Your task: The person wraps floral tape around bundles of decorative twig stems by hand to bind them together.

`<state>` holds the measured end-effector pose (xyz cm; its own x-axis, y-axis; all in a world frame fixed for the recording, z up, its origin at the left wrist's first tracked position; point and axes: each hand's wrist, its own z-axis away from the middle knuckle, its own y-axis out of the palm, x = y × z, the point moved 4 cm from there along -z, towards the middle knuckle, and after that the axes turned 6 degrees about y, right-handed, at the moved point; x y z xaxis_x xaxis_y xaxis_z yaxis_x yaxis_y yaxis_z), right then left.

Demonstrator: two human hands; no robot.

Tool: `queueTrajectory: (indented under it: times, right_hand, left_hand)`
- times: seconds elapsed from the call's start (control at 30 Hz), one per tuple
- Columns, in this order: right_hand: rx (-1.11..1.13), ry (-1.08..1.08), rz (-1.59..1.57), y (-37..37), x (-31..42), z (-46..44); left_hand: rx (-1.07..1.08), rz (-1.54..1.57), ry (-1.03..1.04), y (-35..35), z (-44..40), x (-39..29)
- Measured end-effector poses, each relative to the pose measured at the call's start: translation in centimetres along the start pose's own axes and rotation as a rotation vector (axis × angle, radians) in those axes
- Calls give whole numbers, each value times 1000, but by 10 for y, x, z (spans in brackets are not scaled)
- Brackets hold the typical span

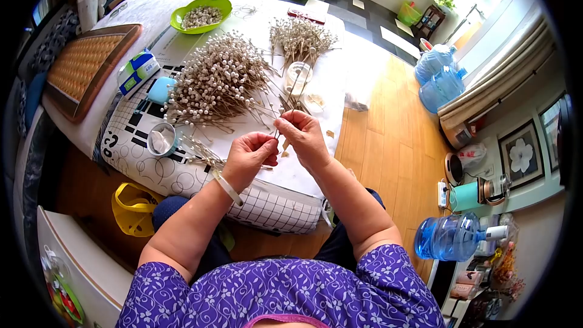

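My left hand (248, 157) and my right hand (303, 138) meet over the near part of the table, fingertips pinched. Between them is a thin brown stem (277, 135); a pale bead-like tip shows just above my right fingers. Beyond my hands lies a large heap of stems with white bead tips (221, 76). A second bunch of beaded stems (303, 36) leans at a clear round tub (298, 76). Near my left wrist lie a few loose stems (205, 153) and a small tin (162, 140) with white contents. Small tan scraps (330, 133) lie by my right hand.
A green bowl (202, 16) of white beads stands farther back. A tissue pack (138, 73) and a light-blue box (160, 90) lie to the left. A yellow bag (135, 209) hangs or stands below the table's edge. Large water bottles (450, 238) stand at right.
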<state>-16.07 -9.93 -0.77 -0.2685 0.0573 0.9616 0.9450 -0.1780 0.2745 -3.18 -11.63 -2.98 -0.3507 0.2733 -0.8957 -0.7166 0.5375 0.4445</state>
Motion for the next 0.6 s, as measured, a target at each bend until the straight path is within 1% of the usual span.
queueTrajectory:
  times: [0.17, 0.23, 0.27, 0.4, 0.47, 0.6]
  right_hand:
    - [7, -18, 61, 0, 1, -1]
    - [87, 37, 165, 3, 5, 0]
    - [130, 18, 198, 2, 5, -2]
    - [83, -9, 251, 4, 9, -1]
    - [63, -46, 335, 7, 14, 2]
    - [93, -29, 398, 0, 12, -1]
  left_hand:
    - [-21, -29, 28, -1, 0, -2]
    - [-32, -46, 42, -2, 1, -3]
    - [-35, -65, 40, -3, 0, -4]
    - [-32, -86, 26, -5, -2, -2]
    - [-26, -85, 24, -5, -2, -2]
    - [6, -120, 50, -4, -3, 2]
